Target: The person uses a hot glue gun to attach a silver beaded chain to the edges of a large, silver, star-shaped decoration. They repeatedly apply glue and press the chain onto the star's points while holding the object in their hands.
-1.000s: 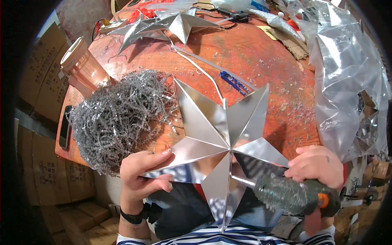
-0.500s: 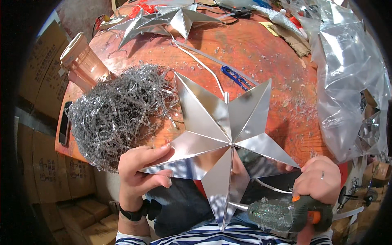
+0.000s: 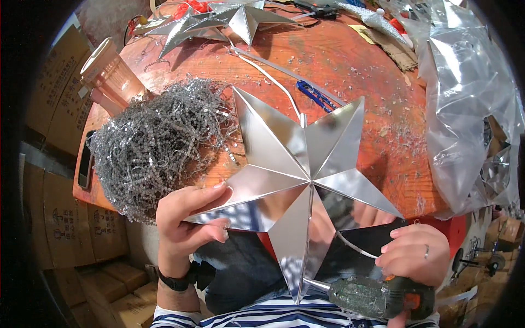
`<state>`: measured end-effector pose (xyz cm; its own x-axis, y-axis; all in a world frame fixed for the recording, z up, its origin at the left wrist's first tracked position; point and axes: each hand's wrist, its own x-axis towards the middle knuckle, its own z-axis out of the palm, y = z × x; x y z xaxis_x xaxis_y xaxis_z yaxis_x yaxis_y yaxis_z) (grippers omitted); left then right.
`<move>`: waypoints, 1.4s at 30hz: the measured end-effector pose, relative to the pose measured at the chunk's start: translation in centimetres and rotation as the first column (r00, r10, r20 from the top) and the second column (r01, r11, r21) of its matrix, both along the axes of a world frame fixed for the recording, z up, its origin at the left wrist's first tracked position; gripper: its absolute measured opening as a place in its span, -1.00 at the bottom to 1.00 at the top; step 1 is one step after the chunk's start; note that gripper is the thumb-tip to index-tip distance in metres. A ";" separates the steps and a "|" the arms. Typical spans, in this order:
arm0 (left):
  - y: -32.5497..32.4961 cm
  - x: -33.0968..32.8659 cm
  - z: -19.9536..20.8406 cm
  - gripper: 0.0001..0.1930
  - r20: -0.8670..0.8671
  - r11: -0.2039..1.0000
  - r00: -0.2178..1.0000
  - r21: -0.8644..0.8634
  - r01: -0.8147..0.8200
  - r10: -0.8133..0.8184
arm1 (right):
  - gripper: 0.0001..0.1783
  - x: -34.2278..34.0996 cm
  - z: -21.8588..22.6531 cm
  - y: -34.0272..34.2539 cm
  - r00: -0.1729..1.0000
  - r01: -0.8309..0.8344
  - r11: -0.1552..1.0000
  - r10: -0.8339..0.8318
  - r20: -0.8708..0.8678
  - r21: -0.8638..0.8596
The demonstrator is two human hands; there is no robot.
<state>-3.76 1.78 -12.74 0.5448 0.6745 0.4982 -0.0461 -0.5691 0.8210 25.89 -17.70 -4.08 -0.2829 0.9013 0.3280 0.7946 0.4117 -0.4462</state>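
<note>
A large silver five-pointed star, shiny and folded into ridges, is held in front of me. My left hand pinches its left point between thumb and fingers. My right hand grips a dark green hot glue gun with orange parts and strands of glue on its body. The gun's metal nozzle lies against or very close to the star's lowest point; I cannot tell if they touch. The right fingers are just below the star's right point. A white cord shows behind the star.
Left on the orange-red table lie a heap of silver sequin strands, a lidded cup and a phone. More silver stars and a blue-handled tool lie farther back. Plastic bags hang right; cartons stand left.
The star has shifted slightly upward. My right hand has moved down and left, its fingers coming away from the star's right point. The glue gun has moved slightly left with it.
</note>
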 end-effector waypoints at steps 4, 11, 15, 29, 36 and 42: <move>-0.3 0.3 0.1 -0.34 0.017 1.000 1.000 0.000 -0.024 0.024 | -0.87 -0.1 -0.4 -0.1 0.999 -0.010 1.000 0.010 -0.032 0.006; -0.3 0.2 0.2 -0.36 0.001 1.000 1.000 -0.004 -0.016 0.016 | -0.86 -0.5 -0.5 -0.6 0.997 -0.072 0.997 0.071 -0.028 -0.036; -0.3 0.1 0.3 -0.36 0.004 1.000 1.000 -0.009 -0.009 0.009 | -0.89 -0.7 0.2 -0.9 0.993 -0.112 0.989 0.108 -0.048 -0.100; -3.1 -3.5 4.8 -0.56 -0.239 0.973 0.948 0.049 0.227 -0.209 | -0.50 0.8 -0.3 -3.1 0.619 0.784 0.614 -0.785 -0.034 0.092; -0.8 -1.7 5.0 -0.81 -0.446 0.807 0.787 0.580 -0.109 0.427 | -0.61 2.5 -3.0 -2.1 0.603 0.797 0.600 -0.783 0.154 -0.067; -4.0 -1.1 2.5 -0.60 -0.598 0.800 0.669 0.599 0.008 0.441 | -0.72 1.8 -3.3 -2.8 0.591 0.807 0.591 -0.807 0.001 0.026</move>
